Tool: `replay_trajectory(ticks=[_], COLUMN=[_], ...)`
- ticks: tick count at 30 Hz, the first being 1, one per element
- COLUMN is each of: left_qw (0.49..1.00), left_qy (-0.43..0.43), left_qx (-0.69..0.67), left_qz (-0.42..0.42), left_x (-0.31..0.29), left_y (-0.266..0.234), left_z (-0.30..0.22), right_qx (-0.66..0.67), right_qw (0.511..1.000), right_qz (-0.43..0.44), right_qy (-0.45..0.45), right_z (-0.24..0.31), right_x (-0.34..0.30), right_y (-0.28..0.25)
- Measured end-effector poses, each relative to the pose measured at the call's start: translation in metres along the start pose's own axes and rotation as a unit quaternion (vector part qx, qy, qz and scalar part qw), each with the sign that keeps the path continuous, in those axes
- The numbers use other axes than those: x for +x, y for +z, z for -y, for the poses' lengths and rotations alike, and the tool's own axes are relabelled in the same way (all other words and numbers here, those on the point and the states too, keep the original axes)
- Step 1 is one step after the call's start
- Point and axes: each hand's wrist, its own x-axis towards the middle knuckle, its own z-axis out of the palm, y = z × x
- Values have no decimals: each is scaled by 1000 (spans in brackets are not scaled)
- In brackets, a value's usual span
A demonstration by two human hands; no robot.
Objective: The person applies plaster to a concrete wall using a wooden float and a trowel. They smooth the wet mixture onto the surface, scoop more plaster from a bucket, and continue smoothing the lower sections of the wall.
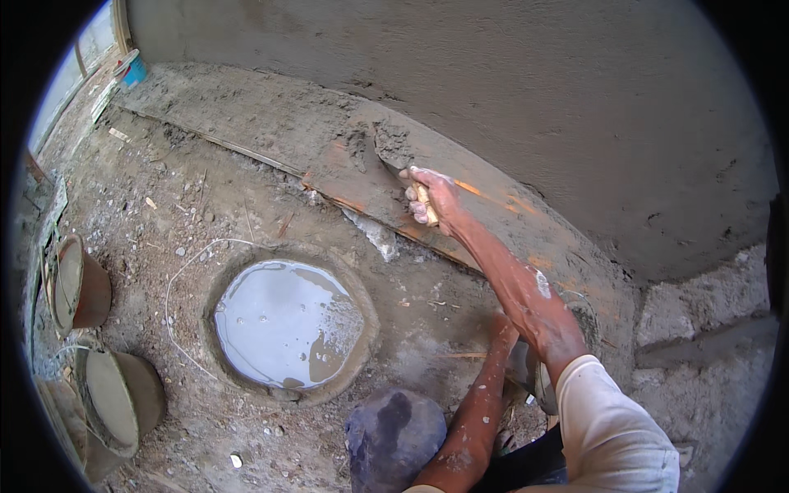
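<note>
My right hand is closed around the pale wooden handle of a trowel, over the mortar-smeared boards at the foot of the wall. The trowel's dark blade points away from me and meets a heap of wet grey mortar. Lower down, my left hand lies partly behind the right forearm. Its fingers are hidden, so what it holds, if anything, does not show. Just below it is a grey object that I cannot make out.
A round tub of greyish water stands left of my arms, with a stone before it. Buckets line the left side; a small blue bucket is far left. The plastered wall rises behind the boards.
</note>
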Motion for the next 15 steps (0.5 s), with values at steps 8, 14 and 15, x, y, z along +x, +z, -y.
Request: replay_trajectory(ticks=[8, 14, 15], left_qw=[937, 851, 837], left_qy=[65, 380, 418], left_qx=[-264, 9, 41], left_qz=[-218, -362, -351], left_x=[1, -54, -58], left_y=[-59, -89, -85], left_z=[-99, -210, -212], right_qx=[-83, -49, -37], right_qw=[996, 989, 988], right_qz=[-39, -136, -149], right_qy=[3, 2, 0], right_z=[85, 91, 80], right_x=[-197, -337, -356], right_y=[-83, -131, -142])
